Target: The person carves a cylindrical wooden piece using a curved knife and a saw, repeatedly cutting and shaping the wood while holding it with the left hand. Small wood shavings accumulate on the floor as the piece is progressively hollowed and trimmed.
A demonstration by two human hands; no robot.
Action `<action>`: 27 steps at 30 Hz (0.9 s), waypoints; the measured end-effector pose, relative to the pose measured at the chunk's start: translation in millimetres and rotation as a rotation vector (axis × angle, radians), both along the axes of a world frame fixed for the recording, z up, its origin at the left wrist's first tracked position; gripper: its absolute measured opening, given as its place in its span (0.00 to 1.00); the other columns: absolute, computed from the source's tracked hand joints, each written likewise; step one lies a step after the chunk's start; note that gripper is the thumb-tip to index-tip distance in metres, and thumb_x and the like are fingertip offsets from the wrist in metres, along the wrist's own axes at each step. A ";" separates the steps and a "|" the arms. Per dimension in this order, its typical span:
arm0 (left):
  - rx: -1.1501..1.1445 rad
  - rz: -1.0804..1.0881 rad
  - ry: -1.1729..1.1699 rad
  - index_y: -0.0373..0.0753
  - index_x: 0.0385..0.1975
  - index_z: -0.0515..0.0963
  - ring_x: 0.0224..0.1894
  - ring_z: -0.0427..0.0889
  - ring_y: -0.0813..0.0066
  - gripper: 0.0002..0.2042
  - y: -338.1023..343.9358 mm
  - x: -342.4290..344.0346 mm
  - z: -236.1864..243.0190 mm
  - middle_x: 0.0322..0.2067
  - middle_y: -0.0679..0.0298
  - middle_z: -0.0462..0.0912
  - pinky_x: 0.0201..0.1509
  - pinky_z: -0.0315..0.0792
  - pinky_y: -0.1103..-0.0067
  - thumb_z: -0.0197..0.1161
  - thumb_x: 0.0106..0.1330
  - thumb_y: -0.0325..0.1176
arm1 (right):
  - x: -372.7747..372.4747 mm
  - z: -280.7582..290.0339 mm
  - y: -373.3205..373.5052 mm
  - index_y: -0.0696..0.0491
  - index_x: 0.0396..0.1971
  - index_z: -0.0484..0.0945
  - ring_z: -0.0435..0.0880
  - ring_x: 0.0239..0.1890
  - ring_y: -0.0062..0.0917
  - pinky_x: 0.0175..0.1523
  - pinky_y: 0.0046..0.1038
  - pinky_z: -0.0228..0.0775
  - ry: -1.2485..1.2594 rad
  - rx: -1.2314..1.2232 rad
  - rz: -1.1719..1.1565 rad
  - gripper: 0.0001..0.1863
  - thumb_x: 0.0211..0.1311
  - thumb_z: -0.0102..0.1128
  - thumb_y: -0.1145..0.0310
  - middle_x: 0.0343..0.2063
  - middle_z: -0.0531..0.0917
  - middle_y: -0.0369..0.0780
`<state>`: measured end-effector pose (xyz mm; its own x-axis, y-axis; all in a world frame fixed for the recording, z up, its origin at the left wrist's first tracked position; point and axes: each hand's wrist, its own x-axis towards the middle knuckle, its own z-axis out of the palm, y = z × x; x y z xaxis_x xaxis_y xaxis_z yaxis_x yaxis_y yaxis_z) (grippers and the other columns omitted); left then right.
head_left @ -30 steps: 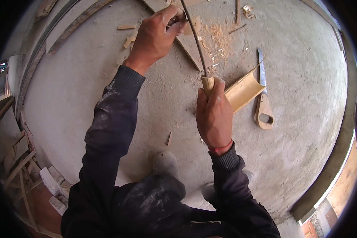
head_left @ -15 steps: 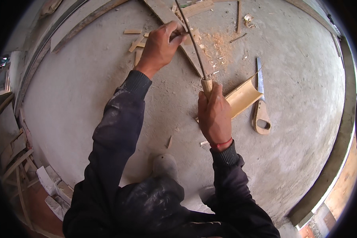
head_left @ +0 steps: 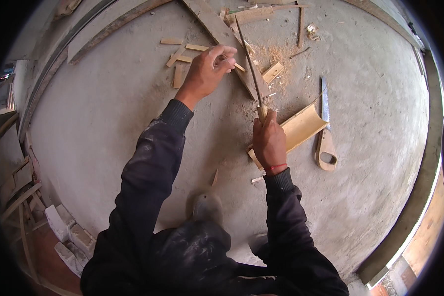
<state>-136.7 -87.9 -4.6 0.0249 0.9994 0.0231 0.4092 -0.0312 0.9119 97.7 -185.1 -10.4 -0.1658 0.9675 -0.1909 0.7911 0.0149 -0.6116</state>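
My right hand grips the short wooden handle of a long-bladed knife. Its narrow dark blade points away from me, above a wooden board on the floor. To the left of the blade, my left hand has its thumb and fingers curled in a pinch. A small pale strip shows right at those fingertips; whether they grip it is hard to make out. Right of the blade lies a short split bamboo block. A wide half-round bamboo piece lies beside my right hand.
A handsaw lies right of the bamboo piece. Several small slats are scattered left of the board, with sawdust to its right. My shoe is close below. White blocks and wood scraps stand at the lower left.
My left hand has come nearer and a little right, away from the blade. The knife has shifted slightly right and nearer. A short bamboo block now lies right of the blade.
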 end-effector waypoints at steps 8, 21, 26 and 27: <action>0.015 0.107 0.032 0.34 0.55 0.78 0.53 0.90 0.70 0.12 -31.8 -3.0 -26.0 0.49 0.56 0.90 0.55 0.81 0.76 0.63 0.74 0.26 | 13.7 21.5 -20.8 0.60 0.54 0.67 0.86 0.36 0.59 0.40 0.53 0.76 0.159 0.034 -0.082 0.18 0.74 0.61 0.68 0.33 0.85 0.58; -0.049 0.296 -0.352 0.27 0.55 0.80 0.56 0.88 0.69 0.15 -36.9 -30.6 -21.3 0.48 0.51 0.90 0.63 0.80 0.77 0.65 0.74 0.27 | 15.0 42.8 -29.3 0.58 0.55 0.71 0.87 0.41 0.55 0.44 0.48 0.77 0.191 0.133 -0.135 0.18 0.70 0.63 0.71 0.38 0.86 0.55; -0.011 0.333 -0.037 0.28 0.52 0.81 0.54 0.89 0.66 0.12 -52.0 -44.7 -7.0 0.49 0.54 0.88 0.61 0.83 0.76 0.66 0.73 0.25 | 13.8 48.6 -38.6 0.59 0.56 0.71 0.87 0.41 0.55 0.45 0.49 0.77 0.226 0.014 -0.116 0.19 0.69 0.63 0.72 0.39 0.86 0.56; 0.049 0.263 0.083 0.28 0.50 0.81 0.54 0.89 0.65 0.11 -56.8 -43.2 -2.4 0.51 0.54 0.87 0.61 0.84 0.75 0.67 0.72 0.25 | 11.9 47.2 -41.6 0.59 0.56 0.70 0.86 0.41 0.56 0.46 0.49 0.76 0.272 -0.014 -0.122 0.19 0.69 0.63 0.72 0.38 0.85 0.57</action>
<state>-179.9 -144.8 -6.9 -0.2318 0.9695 0.0799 0.4822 0.0432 0.8750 109.6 -226.6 36.8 -0.0953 0.9811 -0.1684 0.5932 -0.0799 -0.8011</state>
